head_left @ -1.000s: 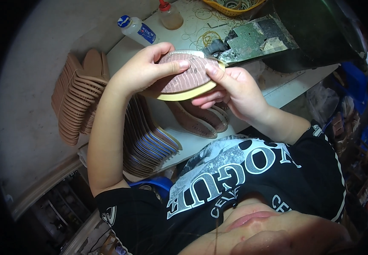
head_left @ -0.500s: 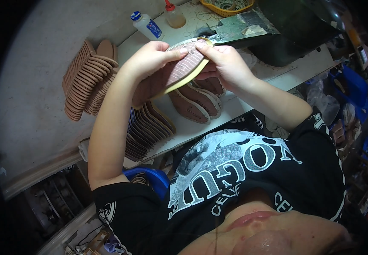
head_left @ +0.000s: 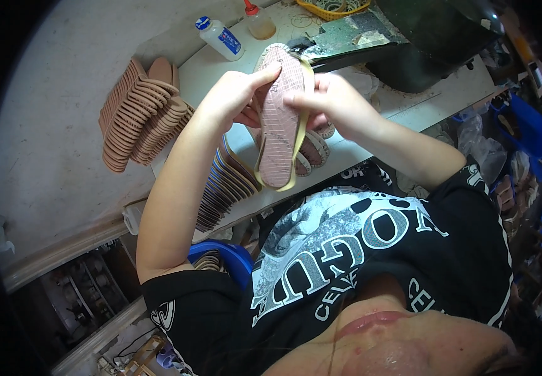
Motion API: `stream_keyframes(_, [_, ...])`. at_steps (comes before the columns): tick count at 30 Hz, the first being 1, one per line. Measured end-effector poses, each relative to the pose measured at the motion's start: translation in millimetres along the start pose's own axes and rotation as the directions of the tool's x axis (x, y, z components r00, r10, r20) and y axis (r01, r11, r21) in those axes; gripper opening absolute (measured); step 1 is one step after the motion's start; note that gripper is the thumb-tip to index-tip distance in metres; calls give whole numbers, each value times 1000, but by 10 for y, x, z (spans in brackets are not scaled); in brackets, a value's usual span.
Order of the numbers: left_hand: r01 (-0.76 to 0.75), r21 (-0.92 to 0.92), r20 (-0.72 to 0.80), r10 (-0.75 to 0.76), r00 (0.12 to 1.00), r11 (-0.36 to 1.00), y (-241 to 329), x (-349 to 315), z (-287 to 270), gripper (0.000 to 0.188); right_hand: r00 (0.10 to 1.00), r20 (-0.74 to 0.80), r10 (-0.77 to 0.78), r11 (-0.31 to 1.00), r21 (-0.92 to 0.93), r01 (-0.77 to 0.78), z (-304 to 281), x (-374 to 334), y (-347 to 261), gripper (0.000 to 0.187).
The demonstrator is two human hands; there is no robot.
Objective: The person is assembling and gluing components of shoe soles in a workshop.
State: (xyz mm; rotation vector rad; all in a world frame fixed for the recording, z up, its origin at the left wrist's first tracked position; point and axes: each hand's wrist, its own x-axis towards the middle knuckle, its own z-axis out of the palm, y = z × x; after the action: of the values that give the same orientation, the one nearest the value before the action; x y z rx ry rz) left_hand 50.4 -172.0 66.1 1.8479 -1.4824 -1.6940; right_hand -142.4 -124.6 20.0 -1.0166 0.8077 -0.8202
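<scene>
A pinkish shoe insole [head_left: 278,135] with a yellow edging hangs lengthwise between my hands, its lined face toward me. My left hand [head_left: 239,94] grips its left edge near the upper end, thumb on the face and fingers behind. From the right, my right hand [head_left: 333,103] holds the opposite edge, its thumb pressed on the middle of the face. Pale stitching or pleats show around the upper end. Behind the insole, more pink insoles with pleated edges [head_left: 313,150] lie on the white table, partly hidden.
Brown soles [head_left: 136,119] stand stacked at the left by the wall. A fanned row of darker insoles [head_left: 227,188] lies nearer. Farther back are a white bottle [head_left: 221,39], a red-tipped squeeze bottle [head_left: 260,25], a yellow basket [head_left: 330,14] and a worn green machine part [head_left: 352,39]. A blue bin [head_left: 236,260] sits below.
The insole has turned from slanting to nearly upright, its lower end swinging right and toward me. My left thumb now lies along its edge, and my right thumb has slid down its face.
</scene>
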Motion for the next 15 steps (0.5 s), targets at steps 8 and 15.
stream_keyframes(8, [31,-23,148,-28,989,999,-24,-39,-52,54,1000,-15,-28,997,-78,27,-203,66,-12,32])
stream_keyframes(15, [-37,-170,-35,32,999,985,-94,21,31,39,1000,-15,23,993,-117,-24,-280,75,102,32])
